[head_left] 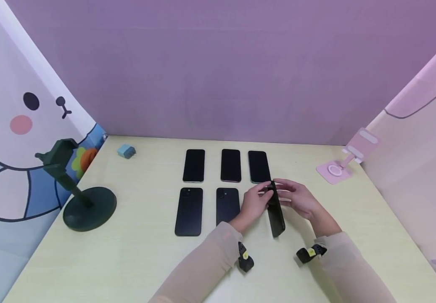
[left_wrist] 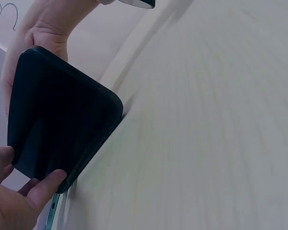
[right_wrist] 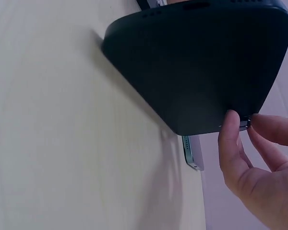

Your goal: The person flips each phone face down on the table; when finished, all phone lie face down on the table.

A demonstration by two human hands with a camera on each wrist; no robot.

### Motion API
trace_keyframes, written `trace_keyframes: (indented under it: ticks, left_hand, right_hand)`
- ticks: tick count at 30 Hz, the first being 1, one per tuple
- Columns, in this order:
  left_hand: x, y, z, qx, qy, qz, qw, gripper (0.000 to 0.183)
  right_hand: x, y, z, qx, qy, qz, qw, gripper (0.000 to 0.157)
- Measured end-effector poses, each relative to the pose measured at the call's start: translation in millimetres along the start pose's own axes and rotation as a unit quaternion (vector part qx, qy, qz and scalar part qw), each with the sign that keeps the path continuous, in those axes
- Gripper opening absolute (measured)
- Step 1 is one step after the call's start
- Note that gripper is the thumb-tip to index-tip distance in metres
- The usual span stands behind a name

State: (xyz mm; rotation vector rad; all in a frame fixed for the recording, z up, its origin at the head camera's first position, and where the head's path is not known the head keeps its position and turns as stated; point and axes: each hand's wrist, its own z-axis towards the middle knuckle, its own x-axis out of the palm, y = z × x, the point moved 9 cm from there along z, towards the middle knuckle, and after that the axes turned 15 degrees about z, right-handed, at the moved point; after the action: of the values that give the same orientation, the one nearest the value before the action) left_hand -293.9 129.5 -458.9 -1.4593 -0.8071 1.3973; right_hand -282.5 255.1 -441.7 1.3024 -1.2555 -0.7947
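Observation:
A dark phone (head_left: pixel 276 219), seemingly in a black case, stands tilted on a long edge at the right end of the front row. My left hand (head_left: pixel 253 206) pinches its far end, thumb on the dark face in the left wrist view. From the right, my right hand (head_left: pixel 304 203) grips the same end, its fingers by the back's corner in the right wrist view. Beside the left hand a second phone (head_left: pixel 227 204) lies back up, partly covered by my wrist. Just beyond the fingers another phone (head_left: pixel 258 166) lies screen up.
Two more phones, one at back centre (head_left: pixel 231 165) and one at back left (head_left: pixel 194 165), lie screen up. A back-up phone (head_left: pixel 188 212) lies front left. A dark green stand (head_left: pixel 89 209) is at left, a blue block (head_left: pixel 126 151) behind it, a pink phone stand (head_left: pixel 334 171) at right.

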Motion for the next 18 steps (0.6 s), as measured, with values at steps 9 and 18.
trace_keyframes:
  ticks: [9, 18]
  left_hand:
    - [-1.5, -0.6, 1.1, 0.001, -0.003, -0.017, 0.9999, 0.032]
    - [-12.6, -11.2, -0.7, 0.012, -0.011, 0.012, 0.9998, 0.032]
  right_hand:
    - [1.7, 0.1, 2.7, 0.001, 0.0, 0.014, 1.0, 0.051]
    - [5.9, -11.6, 5.4, 0.011, 0.018, -0.02, 1.0, 0.05]
